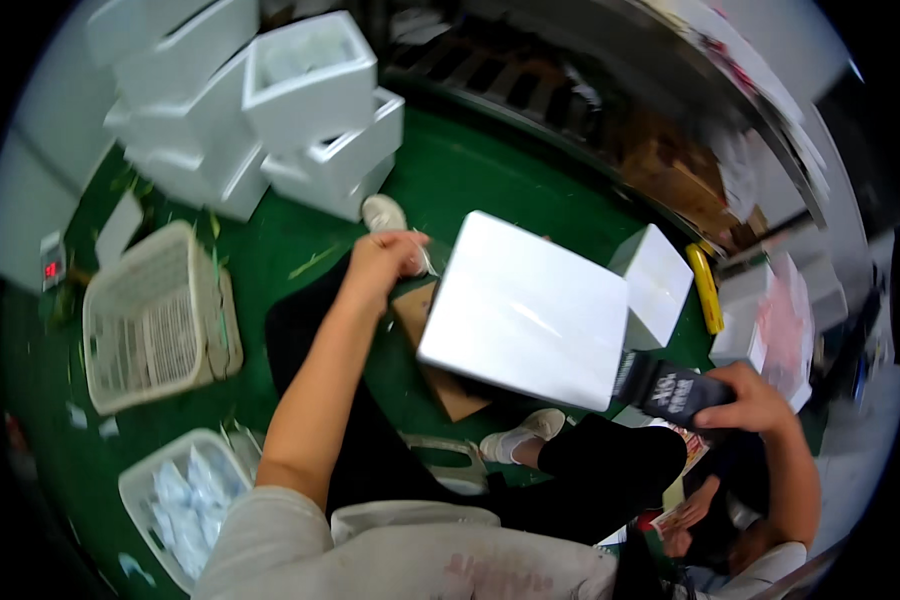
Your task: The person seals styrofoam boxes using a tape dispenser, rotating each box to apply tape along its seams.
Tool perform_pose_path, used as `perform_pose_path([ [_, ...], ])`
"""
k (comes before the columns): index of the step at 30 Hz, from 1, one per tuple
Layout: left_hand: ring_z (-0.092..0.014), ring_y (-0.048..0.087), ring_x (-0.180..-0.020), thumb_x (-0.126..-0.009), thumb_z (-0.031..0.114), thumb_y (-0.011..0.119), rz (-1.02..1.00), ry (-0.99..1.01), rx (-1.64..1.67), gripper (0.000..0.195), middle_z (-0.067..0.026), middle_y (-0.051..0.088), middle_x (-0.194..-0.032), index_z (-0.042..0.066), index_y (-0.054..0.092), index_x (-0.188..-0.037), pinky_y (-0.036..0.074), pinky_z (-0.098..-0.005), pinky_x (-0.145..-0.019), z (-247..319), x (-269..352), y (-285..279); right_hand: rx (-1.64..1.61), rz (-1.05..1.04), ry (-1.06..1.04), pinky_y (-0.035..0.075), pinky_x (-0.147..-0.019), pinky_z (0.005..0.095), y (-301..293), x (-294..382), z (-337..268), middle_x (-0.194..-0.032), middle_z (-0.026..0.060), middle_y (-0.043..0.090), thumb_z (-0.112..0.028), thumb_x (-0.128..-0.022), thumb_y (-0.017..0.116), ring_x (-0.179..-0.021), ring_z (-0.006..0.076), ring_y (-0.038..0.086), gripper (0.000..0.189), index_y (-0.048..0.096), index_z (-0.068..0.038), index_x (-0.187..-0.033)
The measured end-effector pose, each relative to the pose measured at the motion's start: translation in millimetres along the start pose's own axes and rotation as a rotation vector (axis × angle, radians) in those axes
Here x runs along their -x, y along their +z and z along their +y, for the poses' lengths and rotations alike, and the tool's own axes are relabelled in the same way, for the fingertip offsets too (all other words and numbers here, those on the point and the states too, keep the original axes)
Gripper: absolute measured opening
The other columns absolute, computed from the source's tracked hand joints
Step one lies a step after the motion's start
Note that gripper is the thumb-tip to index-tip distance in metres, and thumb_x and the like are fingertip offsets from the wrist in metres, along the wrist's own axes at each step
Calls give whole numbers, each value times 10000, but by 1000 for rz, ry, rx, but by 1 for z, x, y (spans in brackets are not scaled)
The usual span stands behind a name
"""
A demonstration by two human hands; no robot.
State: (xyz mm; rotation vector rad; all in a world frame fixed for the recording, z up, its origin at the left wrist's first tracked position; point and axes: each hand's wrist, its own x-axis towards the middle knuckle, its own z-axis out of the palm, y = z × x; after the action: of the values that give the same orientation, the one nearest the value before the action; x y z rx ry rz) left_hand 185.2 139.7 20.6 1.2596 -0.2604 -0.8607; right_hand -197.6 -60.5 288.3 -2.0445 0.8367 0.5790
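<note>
A white lidded foam box stands before me, its top tilted in view. My right hand grips a black hand-held tool with white writing, possibly a tape dispenser. The tool's ribbed end meets the box's near right corner. Beyond the box's left side, my left hand has curled fingers. A thin, shiny, whitish strip shows at its fingertips, too blurred to tell whether it is gripped. Brown cardboard shows from under the box's left side.
White foam boxes are stacked at the upper left. A plastic basket and a tub of pale bluish packs stand left. Right are another foam box, a yellow roll and an open box with pink lining. Another person's hands show lower right.
</note>
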Motion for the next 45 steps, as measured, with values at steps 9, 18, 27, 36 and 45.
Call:
perform_pose_path([
  [9,-66,451,-590,-866,134,625,86,-260,494,182,25,555,-692,-1,665,-980,415,-230,-642,-116,-5,-71,205,12,161,517,-621,288,-99,-78,-155,-759,123,655,-291,-461,822,-647,167,619,597,634,96,-876],
  [18,-41,483,-623,-821,183,700,-25,-456,382,221,30,661,-820,38,708,-988,402,-200,-594,-191,-38,-29,555,381,125,502,-668,318,-138,-93,-179,-845,145,621,-337,-386,840,-716,212,601,779,535,64,-980],
  [27,-228,532,-1184,-747,356,775,341,-332,-745,798,-156,556,-1283,6,417,-1368,415,-308,-961,-133,-4,-37,237,75,237,481,-703,295,-102,-98,-133,-868,114,625,-348,-455,811,-771,186,588,703,594,78,-971],
  [36,-257,576,-1094,-738,149,763,-169,-39,-318,729,-186,575,-1227,-14,415,-1357,458,-346,-936,-69,38,29,51,32,74,512,-573,262,-97,-134,1,-718,80,658,-448,-659,773,-587,144,607,580,664,67,-903],
  [45,-303,635,-933,-766,191,762,80,-251,-541,666,-246,606,-1110,-121,449,-1263,521,-370,-813,-66,24,16,-527,-13,71,541,-559,265,-32,-100,233,-730,123,676,-271,-687,793,-569,168,648,432,657,85,-890],
])
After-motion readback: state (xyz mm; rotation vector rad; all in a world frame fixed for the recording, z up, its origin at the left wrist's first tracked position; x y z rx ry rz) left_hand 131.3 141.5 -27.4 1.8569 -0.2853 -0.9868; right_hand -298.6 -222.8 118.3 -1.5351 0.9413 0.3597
